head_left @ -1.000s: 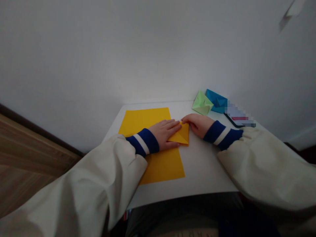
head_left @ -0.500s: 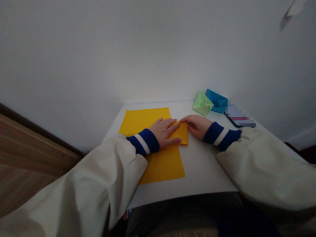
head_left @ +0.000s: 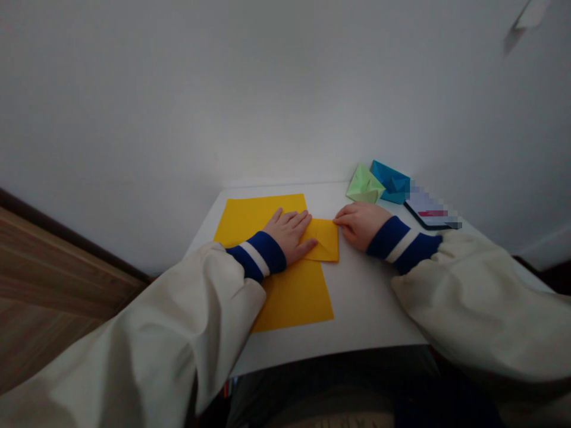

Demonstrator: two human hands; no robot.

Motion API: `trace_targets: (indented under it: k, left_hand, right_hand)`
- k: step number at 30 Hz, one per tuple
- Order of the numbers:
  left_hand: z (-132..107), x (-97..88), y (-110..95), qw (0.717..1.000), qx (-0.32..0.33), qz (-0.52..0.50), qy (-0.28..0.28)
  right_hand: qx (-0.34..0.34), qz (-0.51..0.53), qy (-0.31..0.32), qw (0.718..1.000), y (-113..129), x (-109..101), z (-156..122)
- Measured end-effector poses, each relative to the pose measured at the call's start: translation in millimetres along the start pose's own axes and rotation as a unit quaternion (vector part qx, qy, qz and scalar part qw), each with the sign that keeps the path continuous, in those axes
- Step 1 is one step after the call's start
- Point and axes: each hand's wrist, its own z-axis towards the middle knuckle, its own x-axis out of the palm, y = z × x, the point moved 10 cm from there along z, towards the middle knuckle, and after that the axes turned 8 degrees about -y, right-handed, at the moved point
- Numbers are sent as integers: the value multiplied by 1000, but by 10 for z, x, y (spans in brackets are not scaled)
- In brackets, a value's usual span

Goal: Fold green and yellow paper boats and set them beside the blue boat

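A small folded yellow paper (head_left: 325,239) lies on top of a large yellow sheet (head_left: 285,291) on the white table (head_left: 370,309). My left hand (head_left: 289,232) lies flat with its fingers stretched out, pressing the left side of the folded piece. My right hand (head_left: 360,221) has its fingers curled, and its fingertips pinch the folded paper's upper right corner. Both arms wear cream sleeves with blue and white cuffs.
At the table's far right corner sit a light green folded paper shape (head_left: 364,186) and a blue one (head_left: 391,181). Beside them lies a phone (head_left: 430,213). A white wall stands right behind the table. Wooden flooring (head_left: 49,279) shows on the left.
The folded yellow piece has been pressed flatter and shifted slightly up. My left hand slid back to the left along it. My right fingertips moved right to its upper corner.
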Motion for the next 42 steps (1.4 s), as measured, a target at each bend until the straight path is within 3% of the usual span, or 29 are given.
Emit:
trace_targets:
  k: [7, 11, 15, 24, 28, 32, 38, 42]
  left_hand:
    - [-8, -109, 47, 999, -21, 20, -44]
    - [-7, -181, 116, 996, -44, 28, -77]
    - [18, -235, 204, 992, -73, 32, -98]
    - [6, -208, 236, 991, -90, -3, -101]
    - [14, -160, 196, 993, -74, -41, -85]
    - [46, -14, 92, 998, -20, -59, -16]
    - [44, 63, 73, 999, -10, -13, 28]
    - [34, 86, 107, 998, -27, -8, 56]
  right_hand:
    - [1, 28, -26, 999, 39, -82, 0]
    - [-115, 132, -75, 982, 364, -234, -36]
    - [-205, 164, -61, 963, 581, -241, -104]
    - [-83, 38, -31, 995, 153, -68, -18]
    - [-58, -10, -23, 998, 96, -60, 0]
    - [-53, 0, -19, 998, 122, -55, -2]
    - [-183, 124, -46, 974, 513, -160, -88]
    - [-195, 146, -51, 968, 577, -208, -116]
